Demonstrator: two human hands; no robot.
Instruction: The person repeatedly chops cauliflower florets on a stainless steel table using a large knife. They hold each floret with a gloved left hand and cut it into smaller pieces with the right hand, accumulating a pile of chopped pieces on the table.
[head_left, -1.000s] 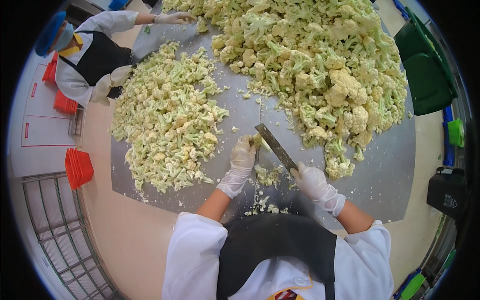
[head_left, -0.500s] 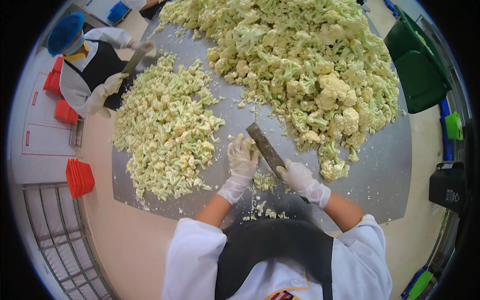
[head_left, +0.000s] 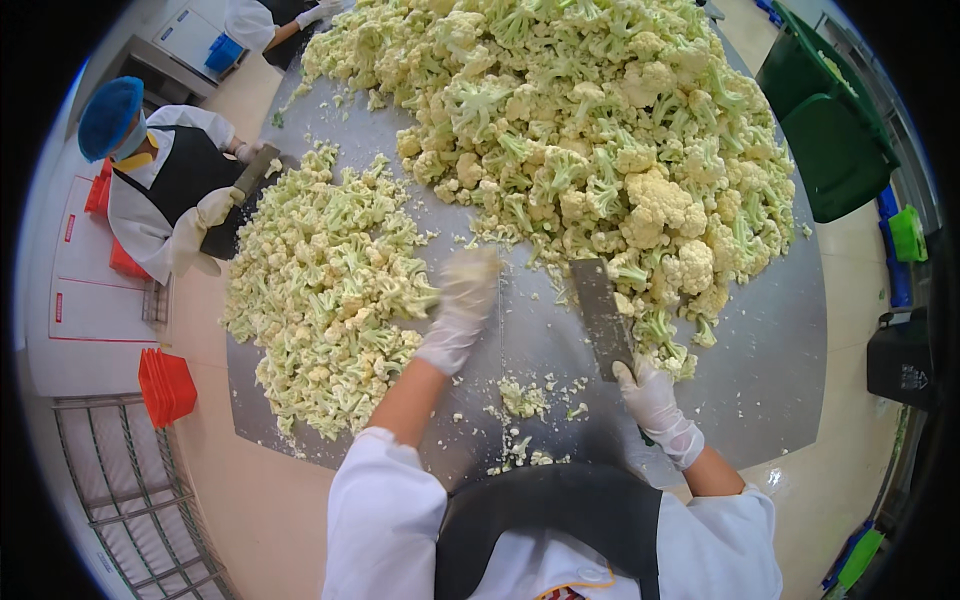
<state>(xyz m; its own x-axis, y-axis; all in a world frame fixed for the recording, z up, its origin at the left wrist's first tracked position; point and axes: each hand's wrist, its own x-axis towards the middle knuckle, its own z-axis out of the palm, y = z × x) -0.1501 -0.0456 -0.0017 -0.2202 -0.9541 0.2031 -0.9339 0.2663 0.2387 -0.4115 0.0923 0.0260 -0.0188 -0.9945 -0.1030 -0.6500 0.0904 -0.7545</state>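
Note:
My right hand (head_left: pixel 655 407), in a white glove, grips the handle of a broad-bladed cleaver (head_left: pixel 602 315). Its blade points away from me, beside the near edge of a large heap of cauliflower florets (head_left: pixel 590 150). My left hand (head_left: pixel 464 305), gloved too, is over the metal table at the right edge of a lower pile of small cut cauliflower pieces (head_left: pixel 325 300). Motion smears its fingers, so I cannot make out anything in them. Between my forearms, close to me, lie a small clump of cauliflower (head_left: pixel 522 398) and scattered crumbs.
The metal table (head_left: pixel 745 375) extends to both sides of me. A co-worker (head_left: pixel 175 190) at the left holds another cleaver (head_left: pixel 255 170); a second person (head_left: pixel 275 30) stands farther back. A green bin (head_left: pixel 835 150) stands at the right, red stacked baskets (head_left: pixel 167 387) at the left.
The cleaver in my right hand has shifted right, away from my left hand, toward the large heap. My left hand has moved slightly left and is now blurred. The co-worker's cleaver has moved too.

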